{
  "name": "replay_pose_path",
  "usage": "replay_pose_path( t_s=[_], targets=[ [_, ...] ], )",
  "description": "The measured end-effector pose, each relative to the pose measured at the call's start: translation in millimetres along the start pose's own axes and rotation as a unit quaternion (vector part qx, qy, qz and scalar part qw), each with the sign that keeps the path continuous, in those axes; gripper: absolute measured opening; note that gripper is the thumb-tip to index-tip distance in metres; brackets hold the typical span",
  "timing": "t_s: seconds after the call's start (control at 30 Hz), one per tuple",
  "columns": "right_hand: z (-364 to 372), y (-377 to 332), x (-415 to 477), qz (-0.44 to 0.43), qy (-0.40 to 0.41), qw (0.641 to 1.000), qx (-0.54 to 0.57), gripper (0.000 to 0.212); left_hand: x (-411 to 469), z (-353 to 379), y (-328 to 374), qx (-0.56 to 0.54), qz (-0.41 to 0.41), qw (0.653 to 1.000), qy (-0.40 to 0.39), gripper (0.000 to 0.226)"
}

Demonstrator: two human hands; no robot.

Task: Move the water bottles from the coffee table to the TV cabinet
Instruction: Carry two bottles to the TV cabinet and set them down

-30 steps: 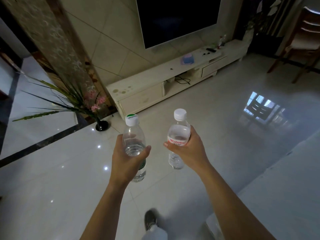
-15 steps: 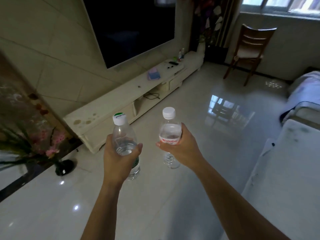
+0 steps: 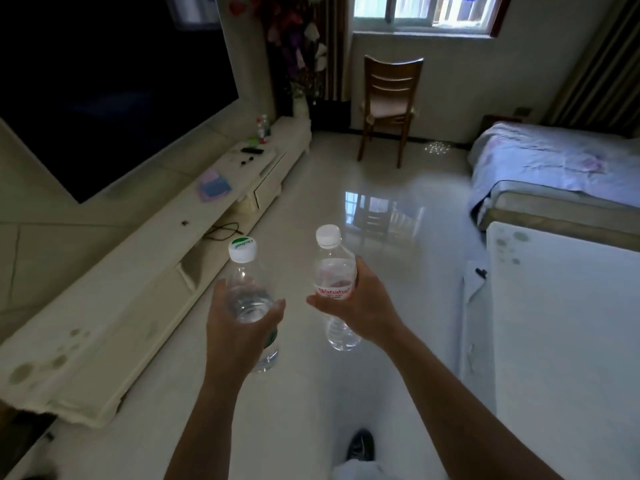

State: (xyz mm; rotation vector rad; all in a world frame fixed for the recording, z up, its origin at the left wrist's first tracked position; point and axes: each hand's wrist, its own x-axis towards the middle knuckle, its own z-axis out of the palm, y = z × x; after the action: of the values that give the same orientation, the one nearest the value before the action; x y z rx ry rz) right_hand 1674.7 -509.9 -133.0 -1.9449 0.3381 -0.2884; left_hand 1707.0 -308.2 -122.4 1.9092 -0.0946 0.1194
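My left hand (image 3: pixel 235 330) grips a clear water bottle (image 3: pixel 247 282) with a white and green cap, held upright over the floor. My right hand (image 3: pixel 360 304) grips a second clear bottle (image 3: pixel 334 271) with a white cap and a red-lettered label. Both bottles hang in front of me, a little apart. The long cream TV cabinet (image 3: pixel 138 271) runs along the wall on my left, just left of the left-hand bottle. The white coffee table (image 3: pixel 561 341) stands on my right.
A large dark TV (image 3: pixel 104 84) hangs above the cabinet. On the cabinet top lie a purple-blue cloth (image 3: pixel 213 185), a remote (image 3: pixel 252 150) and small bottles (image 3: pixel 262 129) at the far end. A wooden chair (image 3: pixel 389 102) and a bed (image 3: pixel 554 171) stand ahead. Glossy floor lies between.
The view has swung to the right, so the cabinet now runs along my left and the plant has left the frame. Both hands keep their bottles in the same hold.
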Motion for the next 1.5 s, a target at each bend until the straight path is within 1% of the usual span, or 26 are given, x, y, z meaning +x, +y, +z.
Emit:
replay_pose_path(
  t_s=[0.1, 0.2, 0.27, 0.33, 0.5, 0.6, 0.73, 0.9, 1.03, 1.23, 1.4, 1.5],
  targets=[
    [-0.8, -7.1, 55.8, -0.003, 0.008, 1.0, 0.01, 0.073, 53.4, 13.3, 10.1, 0.034, 0.017, 0.999, -0.019, 0.042],
    [-1.0, -17.5, 106.8, -0.023, 0.006, 1.0, 0.014, 0.071, 106.7, 27.7, 20.2, 0.03, 0.031, 0.999, -0.005, 0.051],
    [1.1, -20.4, 132.2, -0.029, 0.006, 1.0, 0.011, 0.07, 134.3, 38.0, 23.0, 0.034, 0.038, 0.999, -0.011, 0.056],
    [6.6, -19.7, 152.7, -0.027, 0.0, 1.0, 0.005, 0.069, 157.0, 44.0, 18.9, 0.037, 0.042, 0.998, -0.021, 0.056],
    [27.4, -16.7, 206.9, -0.01, -0.002, 1.0, -0.01, 0.071, 212.6, 51.8, -11.4, 0.026, 0.047, 0.998, -0.045, 0.048],
    [45.4, -23.2, 244.4, -0.011, 0.002, 1.0, -0.022, 0.073, 257.4, 56.5, -23.3, 0.001, 0.042, 0.998, -0.049, 0.049],
    [68.1, -46.4, 296.1, -0.007, 0.019, 0.999, -0.045, 0.067, 331.7, 51.7, -24.8, -0.012, 0.06, 0.996, -0.061, 0.057],
    [89.6, -73.4, 358.6, -0.025, 0.05, 0.996, -0.071, 0.074, 413.2, 49.1, -24.5, -0.03, 0.101, 0.991, -0.079, 0.053],
    [104.5, -70.4, 387.8, -0.01, 0.066, 0.995, -0.068, 0.073, 454.0, 56.9, -38.2, -0.019, 0.129, 0.986, -0.107, 0.051],
    [101.0, -67.9, 436.8, 0.014, 0.078, 0.995, -0.056, 0.072, 508.8, 85.4, -40.3, -0.033, 0.133, 0.978, -0.158, 0.054],
    [93.4, -55.8, 494.0, 0.009, 0.09, 0.995, -0.046, 0.072, 561.7, 120.5, -37.2, -0.024, 0.144, 0.976, -0.164, 0.058],
    [86.6, -43.9, 539.1, 0.01, 0.09, 0.995, -0.03, 0.072, 595.1, 143.1, -34.8, -0.019, 0.134, 0.979, -0.155, 0.059]
  ],
)
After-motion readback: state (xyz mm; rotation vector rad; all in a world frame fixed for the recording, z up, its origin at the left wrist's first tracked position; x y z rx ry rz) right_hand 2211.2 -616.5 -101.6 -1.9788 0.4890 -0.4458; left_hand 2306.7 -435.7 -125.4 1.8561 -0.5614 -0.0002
